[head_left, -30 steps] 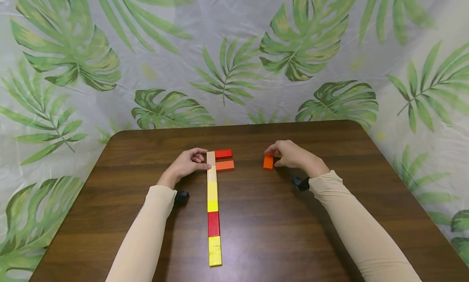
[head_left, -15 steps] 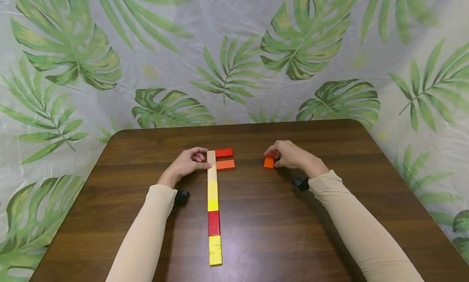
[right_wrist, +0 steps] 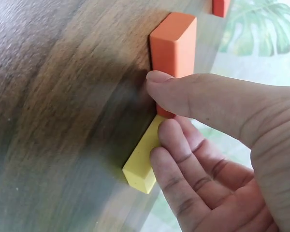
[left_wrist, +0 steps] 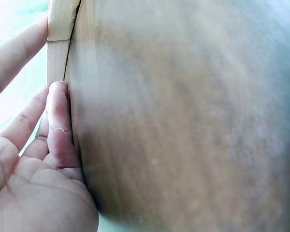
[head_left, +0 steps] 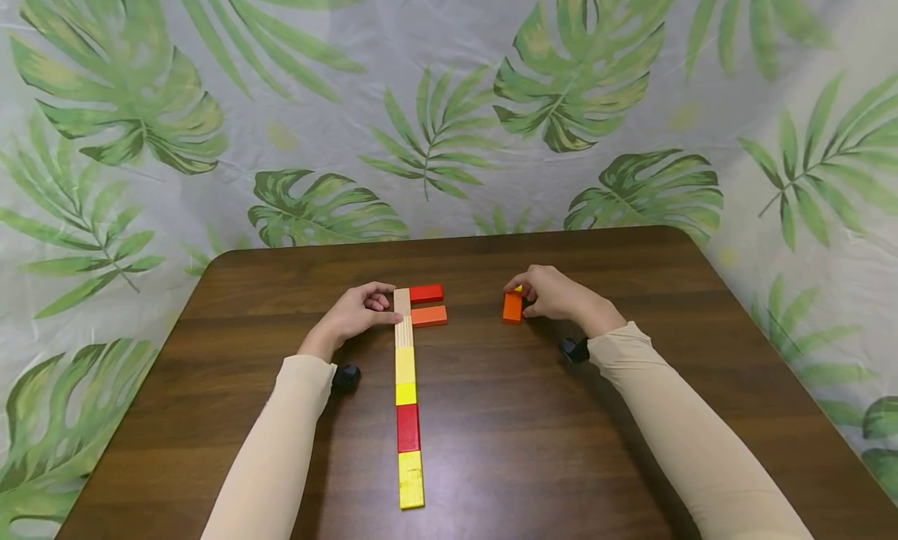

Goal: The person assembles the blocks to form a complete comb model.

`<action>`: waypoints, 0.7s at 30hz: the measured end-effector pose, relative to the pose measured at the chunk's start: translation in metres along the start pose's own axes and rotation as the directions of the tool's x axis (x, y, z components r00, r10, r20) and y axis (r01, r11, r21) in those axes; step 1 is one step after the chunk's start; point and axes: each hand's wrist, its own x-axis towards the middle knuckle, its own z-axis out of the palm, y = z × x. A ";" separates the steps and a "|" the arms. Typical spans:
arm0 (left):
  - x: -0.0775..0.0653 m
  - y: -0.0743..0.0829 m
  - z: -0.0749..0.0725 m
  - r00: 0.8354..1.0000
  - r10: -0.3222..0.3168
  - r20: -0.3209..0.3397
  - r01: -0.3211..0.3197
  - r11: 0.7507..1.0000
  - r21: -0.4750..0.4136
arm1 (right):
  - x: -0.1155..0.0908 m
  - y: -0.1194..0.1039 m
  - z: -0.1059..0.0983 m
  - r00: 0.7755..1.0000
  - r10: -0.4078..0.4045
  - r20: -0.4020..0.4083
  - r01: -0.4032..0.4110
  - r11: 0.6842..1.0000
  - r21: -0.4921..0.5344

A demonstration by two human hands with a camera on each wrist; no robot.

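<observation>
A column of wooden blocks runs down the table: pale wood blocks (head_left: 402,301) at the far end, then light yellow (head_left: 405,365), bright yellow (head_left: 405,393), red (head_left: 408,428) and yellow (head_left: 411,480). My left hand (head_left: 355,311) touches the left side of the pale blocks with thumb and index finger; its other fingers bend loosely. A red block (head_left: 426,293) and an orange block (head_left: 429,315) branch rightward from the column. Farther right, my right hand (head_left: 559,292) pinches another orange block (right_wrist: 173,46). Its lower fingers touch a yellow block (right_wrist: 144,157) at that block's end.
The dark wooden table (head_left: 561,446) has rounded far corners. Behind it hangs a pale cloth (head_left: 449,49) printed with green leaves. A black wrist camera (head_left: 347,378) sits at the left cuff, another black camera (head_left: 574,351) at the right.
Beside my right hand, the yellow block has shifted left and now shows just beyond the orange block's far end. My left hand and the column stay put; the head view has shifted slightly.
</observation>
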 end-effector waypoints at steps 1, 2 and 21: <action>0.000 0.000 0.000 1.000 0.002 0.001 -0.002 1.000 0.001 | 0.000 0.000 0.000 1.000 0.007 0.003 -0.007 1.000 0.001; 0.000 0.000 0.000 1.000 0.004 0.002 -0.004 1.000 0.002 | 0.000 0.001 0.001 1.000 0.013 0.006 -0.013 1.000 0.001; 0.000 0.001 0.001 1.000 0.000 -0.007 0.000 1.000 -0.016 | -0.001 0.002 0.004 1.000 -0.002 -0.009 0.002 1.000 0.016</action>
